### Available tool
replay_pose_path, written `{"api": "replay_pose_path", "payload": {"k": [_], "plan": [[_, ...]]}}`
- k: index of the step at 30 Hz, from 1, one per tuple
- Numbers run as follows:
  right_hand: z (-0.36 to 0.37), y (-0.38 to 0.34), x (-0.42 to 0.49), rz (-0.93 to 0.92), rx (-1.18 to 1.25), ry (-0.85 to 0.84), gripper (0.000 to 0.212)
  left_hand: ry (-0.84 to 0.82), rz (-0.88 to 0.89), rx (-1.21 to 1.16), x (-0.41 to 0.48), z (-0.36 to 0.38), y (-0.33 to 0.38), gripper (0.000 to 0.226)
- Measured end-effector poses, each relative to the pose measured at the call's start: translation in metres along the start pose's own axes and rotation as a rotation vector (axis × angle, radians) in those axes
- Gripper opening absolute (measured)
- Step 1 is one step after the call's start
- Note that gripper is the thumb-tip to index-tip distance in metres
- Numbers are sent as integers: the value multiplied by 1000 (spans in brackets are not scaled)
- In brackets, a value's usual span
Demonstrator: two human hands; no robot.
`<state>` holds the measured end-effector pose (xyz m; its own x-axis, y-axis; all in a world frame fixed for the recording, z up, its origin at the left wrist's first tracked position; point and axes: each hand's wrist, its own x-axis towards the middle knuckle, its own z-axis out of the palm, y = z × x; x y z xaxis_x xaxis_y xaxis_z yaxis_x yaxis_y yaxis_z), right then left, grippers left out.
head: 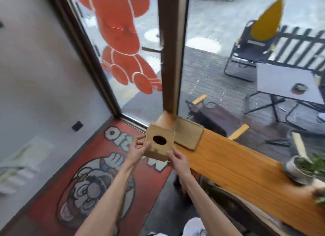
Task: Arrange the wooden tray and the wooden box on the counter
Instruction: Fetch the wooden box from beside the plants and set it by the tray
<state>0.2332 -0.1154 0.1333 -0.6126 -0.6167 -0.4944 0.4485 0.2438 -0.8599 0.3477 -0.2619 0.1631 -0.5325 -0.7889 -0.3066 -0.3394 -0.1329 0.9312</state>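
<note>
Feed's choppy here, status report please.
Both hands, left hand and right hand, gripping wooden box. Wooden tray on counter. Nothing in the way.

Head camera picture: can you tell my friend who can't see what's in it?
Two bare hands, left hand and right hand, hold a wooden box with an oval hole on top at the end of a wooden counter. A flat wooden tray lies just behind it by the window.
</note>
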Motion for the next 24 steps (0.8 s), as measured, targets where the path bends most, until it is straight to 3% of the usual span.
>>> {"api": "replay_pose_path", "payload": {"k": [8, 12, 17, 24], "plan": [[62, -13, 26, 23, -4, 47, 53, -8, -56, -101, 33, -47, -2, 77], [56, -22, 60, 26, -36, 73, 53, -45, -125, -129, 60, -34, -2, 76], [52, -28, 102, 57, -95, 59, 52, -65, -233, -138, 107, -19, 4, 54], [53, -44, 156, 154, -73, 126, 54, -165, -333, -4, 194, -1, 12, 59]]}}
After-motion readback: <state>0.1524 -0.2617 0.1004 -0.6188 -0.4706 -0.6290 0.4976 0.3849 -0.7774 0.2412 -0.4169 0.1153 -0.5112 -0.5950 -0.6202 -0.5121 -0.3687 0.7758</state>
